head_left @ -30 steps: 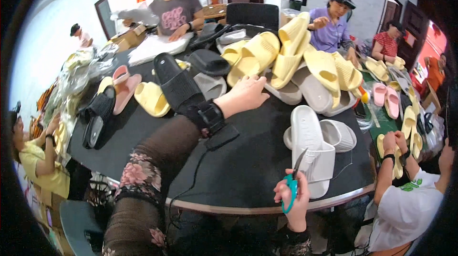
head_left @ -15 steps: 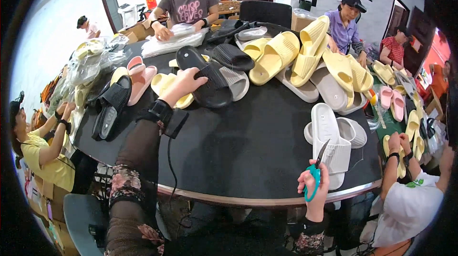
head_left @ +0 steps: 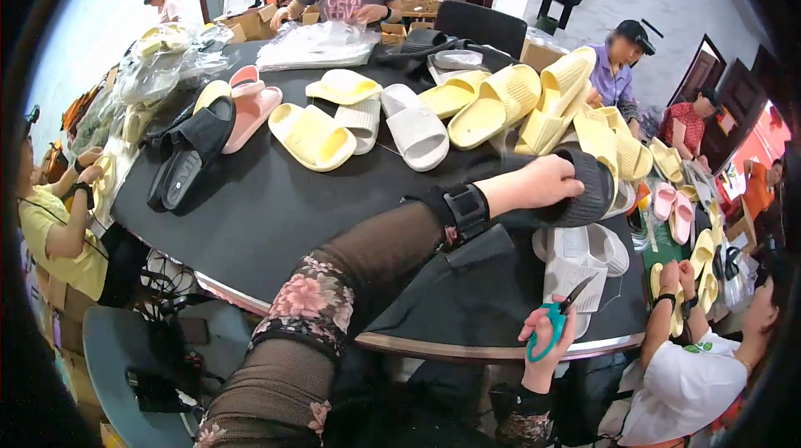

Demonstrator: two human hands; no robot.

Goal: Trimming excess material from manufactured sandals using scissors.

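My left hand stretches across the table to the right, its fingers closed on a black slide slipper. That slipper is partly hidden by the hand and hovers or rests just behind a pair of light grey slides; I cannot tell whether it touches them. Low in front of those grey slides, my right hand grips teal-handled scissors, their dark blades slanting up to the right over the slippers. Yellow slides are heaped beyond my left hand.
Across the black table lie yellow, grey, pink and black slides. Plastic bags are stacked at the far side. Co-workers sit or stand around, one in purple. A grey chair stands at lower left.
My left hand has carried the black slide from the table's middle to the right, uncovering grey and yellow slides there. The scissors stay in my right hand. The view has shifted somewhat.
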